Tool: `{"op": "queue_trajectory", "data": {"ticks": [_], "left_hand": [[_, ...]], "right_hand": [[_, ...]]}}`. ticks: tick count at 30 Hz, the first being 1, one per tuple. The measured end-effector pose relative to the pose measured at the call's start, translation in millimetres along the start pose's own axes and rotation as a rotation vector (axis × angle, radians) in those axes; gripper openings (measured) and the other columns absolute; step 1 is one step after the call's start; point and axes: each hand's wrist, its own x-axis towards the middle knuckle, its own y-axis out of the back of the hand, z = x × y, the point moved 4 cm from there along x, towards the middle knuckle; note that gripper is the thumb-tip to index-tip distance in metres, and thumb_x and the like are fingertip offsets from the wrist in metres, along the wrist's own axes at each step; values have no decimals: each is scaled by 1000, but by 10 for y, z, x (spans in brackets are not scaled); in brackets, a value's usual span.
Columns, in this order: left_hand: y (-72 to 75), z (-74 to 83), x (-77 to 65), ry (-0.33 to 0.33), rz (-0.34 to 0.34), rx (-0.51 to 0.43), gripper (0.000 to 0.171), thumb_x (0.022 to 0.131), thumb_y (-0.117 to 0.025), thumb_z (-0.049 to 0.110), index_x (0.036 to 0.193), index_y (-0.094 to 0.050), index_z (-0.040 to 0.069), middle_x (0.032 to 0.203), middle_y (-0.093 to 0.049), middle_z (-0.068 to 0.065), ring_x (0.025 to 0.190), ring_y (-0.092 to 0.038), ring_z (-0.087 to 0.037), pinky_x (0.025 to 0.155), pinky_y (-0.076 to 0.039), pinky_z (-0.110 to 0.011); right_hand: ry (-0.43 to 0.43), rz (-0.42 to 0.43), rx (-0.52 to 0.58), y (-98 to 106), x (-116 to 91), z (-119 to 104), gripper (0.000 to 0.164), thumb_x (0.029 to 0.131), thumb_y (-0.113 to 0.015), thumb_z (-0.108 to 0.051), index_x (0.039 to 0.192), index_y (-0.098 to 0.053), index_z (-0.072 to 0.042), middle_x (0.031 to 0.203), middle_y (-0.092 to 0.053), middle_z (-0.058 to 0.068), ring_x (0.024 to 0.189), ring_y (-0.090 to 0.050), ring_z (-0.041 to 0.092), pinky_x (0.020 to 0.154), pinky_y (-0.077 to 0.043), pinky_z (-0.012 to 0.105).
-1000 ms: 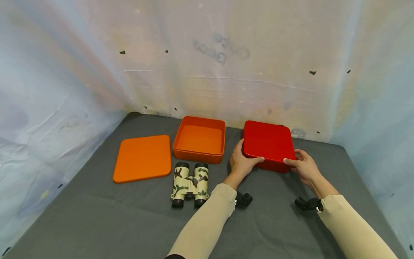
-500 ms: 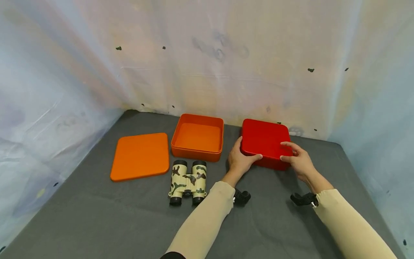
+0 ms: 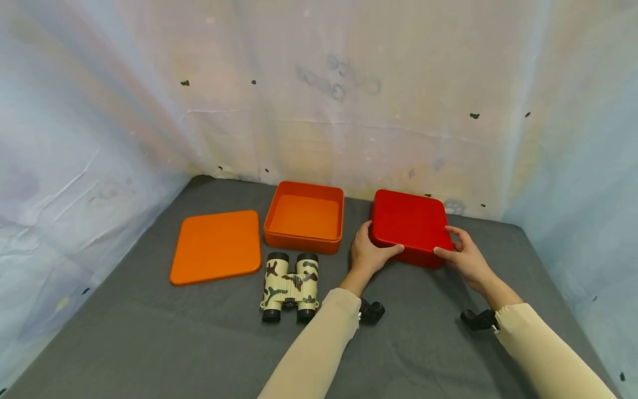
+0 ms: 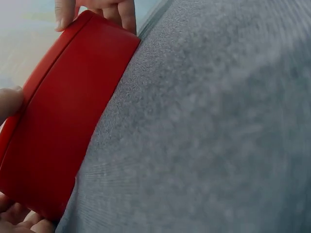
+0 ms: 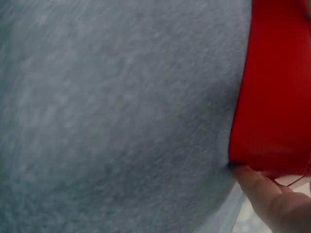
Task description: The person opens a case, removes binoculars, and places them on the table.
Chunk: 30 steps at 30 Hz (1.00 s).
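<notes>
Head view shows a closed red box [image 3: 411, 227] near the far edge of the grey surface [image 3: 199, 343], toward its far right corner. Both hands grip it: the left hand [image 3: 370, 255] has its fingers along the left side and its thumb on the near top edge, while the right hand [image 3: 468, 257] holds the near right corner, thumb on top and fingers at the right side. Left wrist view shows a seam along the box's side just below its top edge, and its lower edge meeting the surface. Left of the red box, also near the far edge, stands an uncovered orange box [image 3: 304, 242]. An orange lid [image 3: 216, 246] lies flat between that box and the surface's left edge. Camouflage binoculars [image 3: 291, 288] lie just beside the orange box, on the side toward the near edge.
</notes>
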Motion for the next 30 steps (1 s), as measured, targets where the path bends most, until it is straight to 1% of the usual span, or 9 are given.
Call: {"op": "queue_trajectory", "data": {"ticks": [3,5,7,10,15,19,21,30], "left_hand": [[1,-16,-2,-6,-7,-1,93,66,-86,41,144,-39,19,139,-51,-2,122,-51,-22,102,-45,-44],[0,-18,-3,-22,-11,1,94,67,-86,39,145,-37,20,141,-50,-3,123,-50,-24,103,-44,-46],[-5,-23,-8,-35,-15,-14,93,69,-85,36,146,-36,20,142,-48,-4,124,-50,-24,103,-44,-46],[-17,-39,-20,-47,-21,-58,92,71,-83,31,147,-34,19,143,-47,-4,125,-49,-24,104,-42,-46],[-31,-53,-46,-50,-30,-118,87,74,-79,25,148,-33,18,144,-46,-4,126,-49,-23,105,-41,-45],[-27,-66,-49,-47,-37,-141,84,75,-76,20,148,-34,18,145,-47,-3,127,-49,-23,107,-39,-45],[-23,-78,-47,-50,-40,-145,84,76,-75,19,148,-34,18,146,-46,-3,128,-48,-22,108,-39,-45],[-14,-74,-85,-100,-64,-117,82,81,-70,21,152,-29,15,149,-43,-6,132,-46,-23,110,-38,-45]], "right_hand": [[-30,7,-18,-12,7,31,92,94,-62,-33,154,3,-6,152,-23,33,124,-47,34,90,-52,25],[-38,15,-49,-20,21,45,97,93,-64,-35,154,5,-5,151,-24,33,127,-42,41,96,-49,36],[-39,18,-92,-33,38,51,102,90,-66,-36,154,6,-2,151,-24,33,129,-39,45,100,-45,47],[-26,21,-149,-52,59,49,105,88,-70,-36,153,3,1,152,-22,34,131,-36,47,103,-40,57],[-3,44,-267,-62,66,35,104,85,-73,-35,152,-6,7,150,-27,34,126,-42,46,100,-42,57],[3,51,-347,-63,65,31,100,85,-73,-38,148,-15,12,144,-36,34,120,-47,45,97,-44,55],[8,45,-364,-61,61,29,97,85,-72,-39,147,-18,13,142,-39,34,118,-49,44,96,-45,55],[85,12,-425,-31,32,38,91,90,-66,-37,149,-15,12,141,-41,34,119,-50,44,96,-44,57]]}}
